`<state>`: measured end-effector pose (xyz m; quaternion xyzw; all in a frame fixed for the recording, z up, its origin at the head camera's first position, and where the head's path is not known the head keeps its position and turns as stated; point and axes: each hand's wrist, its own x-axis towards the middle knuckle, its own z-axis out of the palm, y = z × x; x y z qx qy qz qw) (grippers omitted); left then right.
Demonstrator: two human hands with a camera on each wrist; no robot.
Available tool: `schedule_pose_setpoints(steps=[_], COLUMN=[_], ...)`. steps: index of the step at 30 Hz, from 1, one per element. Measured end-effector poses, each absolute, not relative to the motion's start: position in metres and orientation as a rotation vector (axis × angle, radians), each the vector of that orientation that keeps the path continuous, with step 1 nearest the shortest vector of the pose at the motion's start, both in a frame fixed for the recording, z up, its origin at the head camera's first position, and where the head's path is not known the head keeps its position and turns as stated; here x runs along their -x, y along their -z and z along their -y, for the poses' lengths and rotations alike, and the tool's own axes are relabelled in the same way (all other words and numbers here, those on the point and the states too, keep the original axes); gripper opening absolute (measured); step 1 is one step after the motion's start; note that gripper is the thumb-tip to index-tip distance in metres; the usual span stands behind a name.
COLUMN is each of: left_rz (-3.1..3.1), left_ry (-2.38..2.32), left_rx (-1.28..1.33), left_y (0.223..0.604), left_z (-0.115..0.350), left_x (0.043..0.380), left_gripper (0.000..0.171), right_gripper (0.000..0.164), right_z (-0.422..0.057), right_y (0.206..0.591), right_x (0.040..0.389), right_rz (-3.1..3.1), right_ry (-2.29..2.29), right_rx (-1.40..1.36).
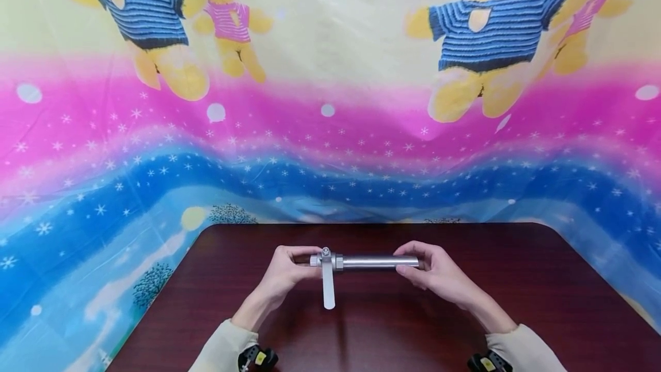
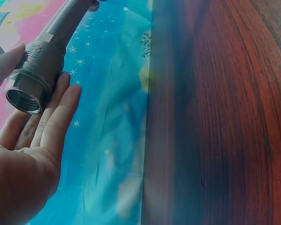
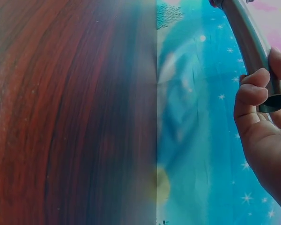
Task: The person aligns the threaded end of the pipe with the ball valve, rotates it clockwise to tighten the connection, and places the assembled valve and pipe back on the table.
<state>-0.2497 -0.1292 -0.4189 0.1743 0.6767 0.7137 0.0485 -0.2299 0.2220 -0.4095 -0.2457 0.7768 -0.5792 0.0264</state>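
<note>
A ball valve [image 1: 338, 262] with a flat lever handle [image 1: 328, 291] sits at the left end of a shiny metal pipe [image 1: 369, 262], the two in line and level over the table. My left hand [image 1: 284, 271] grips the valve by its left end, thumb on one side and fingers on the other. In the left wrist view the valve body [image 2: 42, 63] shows raised lettering and a threaded open mouth facing the palm. My right hand [image 1: 439, 271] holds the pipe's right end. The right wrist view shows the pipe's hollow end [image 3: 274, 103] between thumb and curled fingers.
Below the hands lies a dark red wood-grain table [image 1: 232, 314] with rounded far corners. A printed cloth [image 1: 330, 148] with bears and snowflakes hangs behind it and along its sides. Both wrists wear black camera mounts below pale sleeves [image 1: 227, 349].
</note>
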Motion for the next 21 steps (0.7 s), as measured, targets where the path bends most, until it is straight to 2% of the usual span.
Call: schedule_pose_setpoints(steps=[8, 21], left_rz=[-2.067, -2.081], left_ry=[-2.166, -2.127], left_rx=[-0.538, -0.573], left_y=[0.4202, 0.4166], left_z=[0.1287, 0.1305], left_x=[0.2500, 0.2529], left_gripper=[0.046, 0.045], right_gripper=[0.037, 0.032], right_z=[-0.2237, -0.2249], right_y=[0.4106, 0.4100], right_x=[0.2307, 0.2315], right_rz=[-2.394, -2.445], right_ry=[1.806, 1.778], right_rx=[0.807, 0.712])
